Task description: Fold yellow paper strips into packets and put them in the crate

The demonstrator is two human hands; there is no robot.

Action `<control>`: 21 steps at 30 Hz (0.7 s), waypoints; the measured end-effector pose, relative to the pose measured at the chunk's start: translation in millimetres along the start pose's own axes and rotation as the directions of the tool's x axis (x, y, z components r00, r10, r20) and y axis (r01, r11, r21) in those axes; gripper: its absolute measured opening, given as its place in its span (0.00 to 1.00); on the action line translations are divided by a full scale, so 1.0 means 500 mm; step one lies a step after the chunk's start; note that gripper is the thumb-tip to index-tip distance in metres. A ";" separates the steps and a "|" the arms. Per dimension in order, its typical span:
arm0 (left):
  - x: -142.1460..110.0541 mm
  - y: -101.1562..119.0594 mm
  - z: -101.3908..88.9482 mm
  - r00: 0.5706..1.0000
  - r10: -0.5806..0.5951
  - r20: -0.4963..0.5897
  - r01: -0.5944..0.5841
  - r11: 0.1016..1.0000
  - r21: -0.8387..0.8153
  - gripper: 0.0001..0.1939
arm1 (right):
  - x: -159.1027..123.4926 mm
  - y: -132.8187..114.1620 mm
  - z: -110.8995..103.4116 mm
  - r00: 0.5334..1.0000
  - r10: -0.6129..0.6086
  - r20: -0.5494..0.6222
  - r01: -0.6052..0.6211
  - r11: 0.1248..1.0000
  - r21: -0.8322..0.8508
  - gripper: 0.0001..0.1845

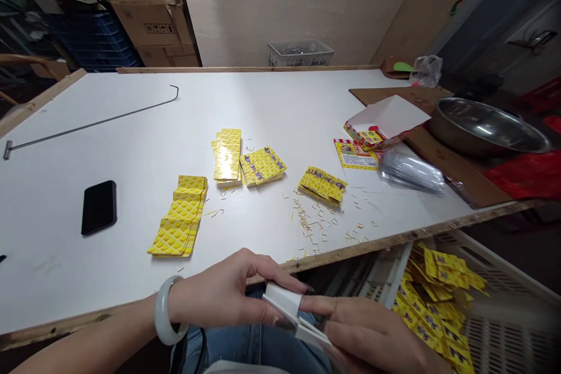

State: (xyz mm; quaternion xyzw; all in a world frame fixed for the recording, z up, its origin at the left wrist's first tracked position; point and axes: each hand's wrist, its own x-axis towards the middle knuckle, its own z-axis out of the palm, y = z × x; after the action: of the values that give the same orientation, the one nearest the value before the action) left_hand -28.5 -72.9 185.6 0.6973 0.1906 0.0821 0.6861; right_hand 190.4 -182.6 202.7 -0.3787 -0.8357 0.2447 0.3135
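Below the table's front edge, my left hand (228,292) pinches a small white folded box (287,304) with thumb and fingers. My right hand (372,336) grips the same box from below and the right, together with a clear plastic sleeve. A pale bangle (165,311) sits on my left wrist. Several stacks of yellow packets lie on the white table (131,128): one fanned stack (179,216) at the front left, two (245,160) in the middle, one (323,185) to the right.
A black phone (99,206) lies at the left, a long metal hook rod (92,123) behind it. At the right are an open white-lidded box (381,123), clear bags (409,170) and a steel bowl (486,127). A white crate (504,304) with yellow packets stands below the edge.
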 end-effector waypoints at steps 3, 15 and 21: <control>0.009 -0.008 0.009 0.986 -0.152 -0.065 0.145 0.984 -0.102 0.13 | -0.004 0.017 0.002 0.998 0.064 0.027 -0.063 0.997 -0.042 0.09; 0.031 -0.080 0.018 0.982 -0.187 0.012 0.185 0.956 -0.228 0.14 | -0.029 0.085 0.031 0.919 0.384 0.089 -0.392 0.912 0.117 0.09; 0.053 -0.122 0.021 0.970 -0.217 -0.106 0.183 0.946 -0.267 0.16 | -0.033 0.112 0.052 0.868 0.490 0.084 -0.496 0.847 0.193 0.12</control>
State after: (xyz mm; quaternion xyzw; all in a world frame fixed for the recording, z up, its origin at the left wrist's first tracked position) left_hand -9.7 -73.7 121.0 0.5730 0.2939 0.0824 0.7606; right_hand 207.4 -166.8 143.0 -0.5416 -0.6851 0.4087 0.2650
